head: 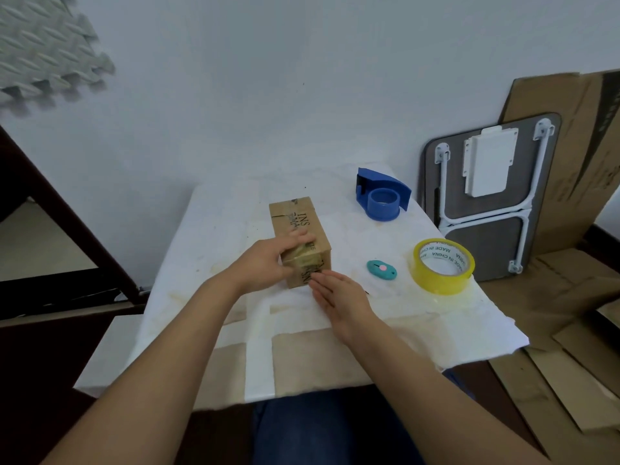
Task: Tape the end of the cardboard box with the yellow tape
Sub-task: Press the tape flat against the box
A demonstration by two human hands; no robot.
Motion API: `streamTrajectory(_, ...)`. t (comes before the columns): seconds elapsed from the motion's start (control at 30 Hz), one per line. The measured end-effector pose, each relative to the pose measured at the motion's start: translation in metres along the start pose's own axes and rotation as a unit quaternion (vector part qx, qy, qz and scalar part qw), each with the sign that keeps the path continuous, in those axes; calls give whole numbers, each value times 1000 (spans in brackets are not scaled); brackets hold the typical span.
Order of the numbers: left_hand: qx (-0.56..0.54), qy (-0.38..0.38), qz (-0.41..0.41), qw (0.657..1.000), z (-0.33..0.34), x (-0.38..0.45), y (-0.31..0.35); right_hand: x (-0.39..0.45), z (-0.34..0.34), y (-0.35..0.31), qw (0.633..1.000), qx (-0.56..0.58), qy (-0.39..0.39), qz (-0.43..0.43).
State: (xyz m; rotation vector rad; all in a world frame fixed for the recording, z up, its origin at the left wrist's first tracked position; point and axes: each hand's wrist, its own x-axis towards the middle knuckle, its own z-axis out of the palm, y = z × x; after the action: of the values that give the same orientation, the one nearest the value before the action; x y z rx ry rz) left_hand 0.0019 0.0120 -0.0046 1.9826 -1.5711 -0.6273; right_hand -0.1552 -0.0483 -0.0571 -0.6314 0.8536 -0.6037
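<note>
A small brown cardboard box [295, 219] lies lengthwise on the white table [214, 229], its near end covered by a strip of yellowish tape. My left hand [268, 260] grips the box's near left corner, fingers laid over the top. My right hand [339, 297] is flat, its fingertips pressing against the near end face. The yellow tape roll [443, 266] lies flat to the right, apart from both hands.
A teal utility cutter [381, 270] sits between box and tape roll. A blue tape dispenser [382, 198] stands at the back right. A folded table [486, 196] and flattened cardboard sheets [570, 182] lean against the wall on the right.
</note>
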Motion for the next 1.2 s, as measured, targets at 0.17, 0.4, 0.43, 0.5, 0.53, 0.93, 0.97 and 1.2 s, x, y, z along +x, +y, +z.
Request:
streamTrajectory(0.17, -7, -5, -2, 1000, 0, 1, -2, 0, 10, 3, 999, -19, 18, -30)
streamTrajectory(0.4, -9, -2, -1, 1000, 2, 3, -2, 5, 16, 4, 998, -20, 55, -34)
streamTrajectory(0.43, -9, -3, 0, 1000, 2, 3, -2, 6, 15, 5, 997, -17, 60, -35)
streamTrajectory(0.5, -9, -9, 1, 1000, 1, 2, -1, 5, 12, 6, 996, -14, 77, -39)
streamTrajectory(0.53, -13, -11, -1, 1000, 0, 2, 0, 5, 10, 6, 995, -14, 90, -45)
streamTrajectory(0.93, 135, 201, 77, 967, 35, 15, -10, 21, -4, -20, 964, -143, 167, -149)
streamTrajectory(0.97, 158, 198, 83, 964, 35, 16, -11, 23, -4, -21, 962, -151, 168, -152)
streamTrajectory(1.2, 255, 185, 130, 940, 41, 21, -25, 26, -3, -15, 953, -197, 151, -176)
